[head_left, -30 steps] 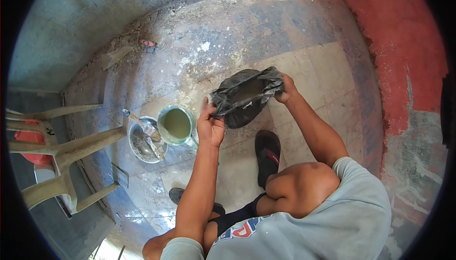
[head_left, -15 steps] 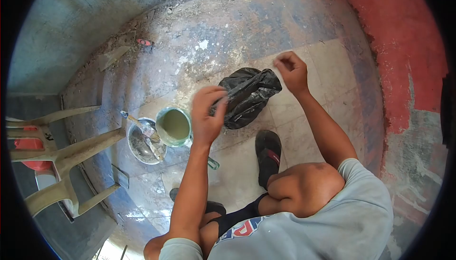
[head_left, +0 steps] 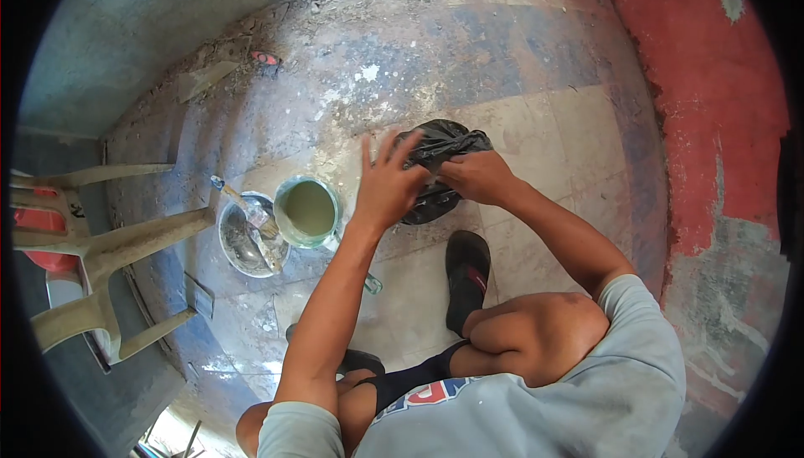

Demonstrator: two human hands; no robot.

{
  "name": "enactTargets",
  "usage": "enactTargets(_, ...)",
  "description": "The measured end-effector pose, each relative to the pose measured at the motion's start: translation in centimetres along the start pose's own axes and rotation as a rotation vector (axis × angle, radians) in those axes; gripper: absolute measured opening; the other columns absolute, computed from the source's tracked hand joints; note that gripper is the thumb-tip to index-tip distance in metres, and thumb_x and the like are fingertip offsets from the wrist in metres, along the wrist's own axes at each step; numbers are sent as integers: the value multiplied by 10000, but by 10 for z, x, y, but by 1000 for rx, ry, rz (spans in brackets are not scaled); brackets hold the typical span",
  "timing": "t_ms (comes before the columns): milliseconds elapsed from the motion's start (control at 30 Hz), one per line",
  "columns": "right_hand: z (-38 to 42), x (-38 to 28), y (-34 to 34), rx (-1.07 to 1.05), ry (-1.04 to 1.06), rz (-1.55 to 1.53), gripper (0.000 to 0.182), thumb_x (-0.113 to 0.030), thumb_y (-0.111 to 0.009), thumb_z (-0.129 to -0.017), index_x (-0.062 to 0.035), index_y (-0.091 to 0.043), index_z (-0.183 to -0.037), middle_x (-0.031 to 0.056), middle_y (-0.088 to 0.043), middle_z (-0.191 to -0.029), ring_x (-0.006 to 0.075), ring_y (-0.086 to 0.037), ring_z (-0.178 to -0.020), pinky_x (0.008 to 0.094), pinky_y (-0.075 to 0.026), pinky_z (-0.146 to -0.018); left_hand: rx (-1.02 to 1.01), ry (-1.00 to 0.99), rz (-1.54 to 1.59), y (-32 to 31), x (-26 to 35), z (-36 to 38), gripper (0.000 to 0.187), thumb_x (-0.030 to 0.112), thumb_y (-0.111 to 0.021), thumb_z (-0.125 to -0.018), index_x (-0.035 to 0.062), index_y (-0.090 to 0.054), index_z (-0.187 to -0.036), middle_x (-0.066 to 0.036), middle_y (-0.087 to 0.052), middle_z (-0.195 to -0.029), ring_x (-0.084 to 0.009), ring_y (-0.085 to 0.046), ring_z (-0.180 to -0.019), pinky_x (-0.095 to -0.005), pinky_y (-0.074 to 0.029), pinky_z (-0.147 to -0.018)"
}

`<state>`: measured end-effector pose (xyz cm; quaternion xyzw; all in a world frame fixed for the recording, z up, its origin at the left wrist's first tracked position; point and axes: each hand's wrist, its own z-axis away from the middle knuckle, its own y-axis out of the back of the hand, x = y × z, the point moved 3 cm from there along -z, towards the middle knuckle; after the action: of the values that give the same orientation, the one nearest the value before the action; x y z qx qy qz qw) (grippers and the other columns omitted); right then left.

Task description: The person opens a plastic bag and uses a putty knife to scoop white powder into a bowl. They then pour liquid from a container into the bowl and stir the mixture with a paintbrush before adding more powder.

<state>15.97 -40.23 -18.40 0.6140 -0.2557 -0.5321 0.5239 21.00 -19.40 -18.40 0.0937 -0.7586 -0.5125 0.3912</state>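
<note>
A black plastic bag (head_left: 440, 144) sits bunched up on the tiled floor in front of me. My right hand (head_left: 479, 175) is closed on its near side, with the fingertips pinching the plastic. Against the bag's left side is my left hand (head_left: 389, 180), its upper fingers spread and its thumb and index finger near the plastic. To the left stands a pail (head_left: 308, 213) of greenish-grey liquid. Beside it a metal bowl (head_left: 243, 249) holds a brush (head_left: 243, 200) and a smeared tool.
A plastic chair (head_left: 126, 249) lies at the left, with a red object (head_left: 42, 236) behind it. A green glass bottle (head_left: 372, 284) is partly hidden by my left forearm. My shoe (head_left: 466, 278) rests below the bag. A red wall (head_left: 695, 81) rises at the right.
My right hand has moved left and down onto the bag and closed on it. My left hand has shifted right and its fingers have spread. The view has shifted slightly.
</note>
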Motion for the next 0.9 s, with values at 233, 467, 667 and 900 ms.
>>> enactTargets(233, -4, -10, -4, -22, 288, -25, 195, -367, -697, -983, -172, -691, -990, 81, -714, -837, 361, -728, -781, 545, -540, -652, -3, 155, -121, -21, -17, 8, 107, 247, -781, -898, 145, -804, -920, -59, -511, -1598, -374, -357, -1548, -705, -177, -1255)
enactTargets(467, 3, -12, 2, -359, -46, -39, 286, -310, -750, -925, -188, -653, -1166, 97, -740, -998, 366, -736, -894, 530, -564, -709, -138, -118, -66, -18, -4, 13, 251, 167, -819, -758, 212, -795, -1004, -101, -403, -1682, -414, -242, -1611, -724, -112, -1278)
enactTargets(667, 2, -17, 35, -264, -99, 90, 757, -305, -898, -748, -227, -566, -1424, 132, -589, -1420, 366, -748, -942, 503, -601, -760, -264, 355, -179, 0, 7, 12, 531, 191, -910, -667, 136, -760, -1173, -179, -60, -1803, -491, -80, -1638, -763, -54, -1257)
enactTargets(900, -3, -18, 44, -150, -55, 71, 797, -254, -919, -730, -219, -593, -1456, 128, -622, -1436, 348, -750, -956, 444, -612, -818, -223, 246, 99, 32, 1, 20, 704, 302, -961, -685, 163, -710, -1328, -233, -131, -1773, -538, -153, -1600, -712, -270, -1227)
